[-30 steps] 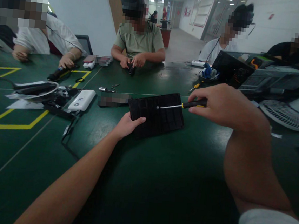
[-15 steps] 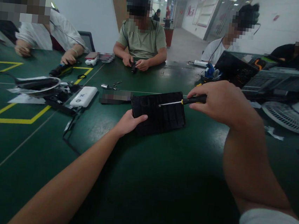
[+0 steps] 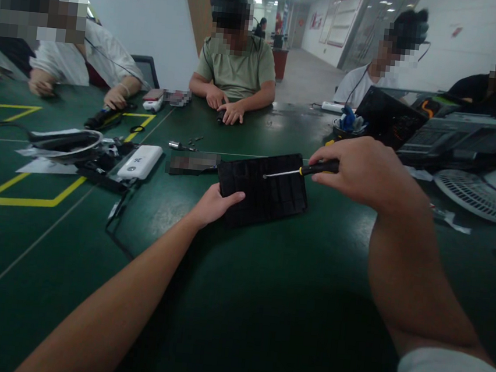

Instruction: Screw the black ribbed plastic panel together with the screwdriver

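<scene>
My left hand grips the lower left corner of a black tool pouch, thumb on top of it; the other fingers are hidden beneath. The pouch lies tilted over the green table, with dark strips or loops across its inside. In my right hand is a screwdriver with a black and yellow handle, fingers closed round the handle. Its metal shaft points left over the pouch, and the tip is at the pouch's surface near the middle. Whether it touches, I cannot tell.
Left of the pouch lie a dark flat object and small metal parts. A white power bank with a cable sits farther left. A white fan stands at the right. Across the table, a person's hands rest on a small dark object.
My right hand and the screwdriver have shifted slightly left. My left hand and the pouch look unmoved. The person opposite has lowered the small dark object and spread a hand.
</scene>
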### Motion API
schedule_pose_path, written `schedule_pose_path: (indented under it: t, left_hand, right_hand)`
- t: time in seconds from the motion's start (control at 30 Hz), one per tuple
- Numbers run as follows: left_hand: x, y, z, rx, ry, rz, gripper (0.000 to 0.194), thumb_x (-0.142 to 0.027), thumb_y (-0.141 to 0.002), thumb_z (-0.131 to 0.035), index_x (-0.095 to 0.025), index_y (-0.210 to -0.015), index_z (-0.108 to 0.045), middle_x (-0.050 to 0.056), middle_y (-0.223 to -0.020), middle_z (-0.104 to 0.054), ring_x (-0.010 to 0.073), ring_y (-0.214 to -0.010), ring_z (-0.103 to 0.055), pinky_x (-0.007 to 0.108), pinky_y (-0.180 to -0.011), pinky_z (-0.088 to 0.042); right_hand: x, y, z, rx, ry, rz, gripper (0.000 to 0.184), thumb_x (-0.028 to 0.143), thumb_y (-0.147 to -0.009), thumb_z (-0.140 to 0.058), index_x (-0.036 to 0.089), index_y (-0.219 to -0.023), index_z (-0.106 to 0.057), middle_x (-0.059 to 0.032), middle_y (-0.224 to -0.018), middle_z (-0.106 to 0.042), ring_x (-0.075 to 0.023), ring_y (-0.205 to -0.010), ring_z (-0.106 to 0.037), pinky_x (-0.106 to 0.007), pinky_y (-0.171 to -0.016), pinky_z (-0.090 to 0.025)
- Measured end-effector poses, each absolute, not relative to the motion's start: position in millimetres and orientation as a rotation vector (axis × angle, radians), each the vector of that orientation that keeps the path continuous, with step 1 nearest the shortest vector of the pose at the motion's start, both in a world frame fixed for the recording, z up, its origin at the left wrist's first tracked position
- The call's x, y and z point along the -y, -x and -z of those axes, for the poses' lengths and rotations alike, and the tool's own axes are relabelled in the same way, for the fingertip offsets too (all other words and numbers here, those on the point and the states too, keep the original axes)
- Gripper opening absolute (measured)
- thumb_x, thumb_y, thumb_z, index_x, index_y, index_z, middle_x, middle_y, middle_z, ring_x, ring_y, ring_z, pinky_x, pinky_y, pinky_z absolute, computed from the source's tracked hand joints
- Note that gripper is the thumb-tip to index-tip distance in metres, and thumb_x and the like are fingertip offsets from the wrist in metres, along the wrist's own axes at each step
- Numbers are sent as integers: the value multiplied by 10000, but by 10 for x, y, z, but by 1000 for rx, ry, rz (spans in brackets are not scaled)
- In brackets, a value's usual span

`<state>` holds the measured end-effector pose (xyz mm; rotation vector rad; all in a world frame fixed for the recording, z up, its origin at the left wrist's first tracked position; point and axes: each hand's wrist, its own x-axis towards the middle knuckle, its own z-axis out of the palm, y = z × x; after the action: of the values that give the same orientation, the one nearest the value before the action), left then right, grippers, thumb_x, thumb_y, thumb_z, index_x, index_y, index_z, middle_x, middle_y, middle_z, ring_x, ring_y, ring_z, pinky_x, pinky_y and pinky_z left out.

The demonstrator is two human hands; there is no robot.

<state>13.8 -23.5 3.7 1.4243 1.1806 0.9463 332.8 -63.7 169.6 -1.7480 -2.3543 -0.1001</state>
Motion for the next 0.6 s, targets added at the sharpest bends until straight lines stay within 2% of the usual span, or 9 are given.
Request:
schedule_pose_path:
  t: [0.43, 0.6]
  left_hand:
    - [236, -147, -34, -1175, -1427, -965, 500, -471, -831, -918, -183, -1222, -803, 145, -1311, -857, 389, -1272, -789, 595, -1145, -617]
    - [241, -145, -47, -1191, -1428, -952, 517, -481, -832, -917, -168, -1226, -801, 161, -1312, -853, 396, -1280, -786, 604, -1134, -619]
  right_hand:
    - [665, -3267, -1697, 2380, 1792, 147, 354, 469, -959, -686, 351, -1216, -898, -83, -1197, -850, -408, -1141, -747, -503, -913, -544]
    - [646, -3294, -1700, 2372, 1784, 71, 331, 469, -938, -718, 363, -1191, -903, -78, -1177, -850, -411, -1135, -746, -505, -915, -548]
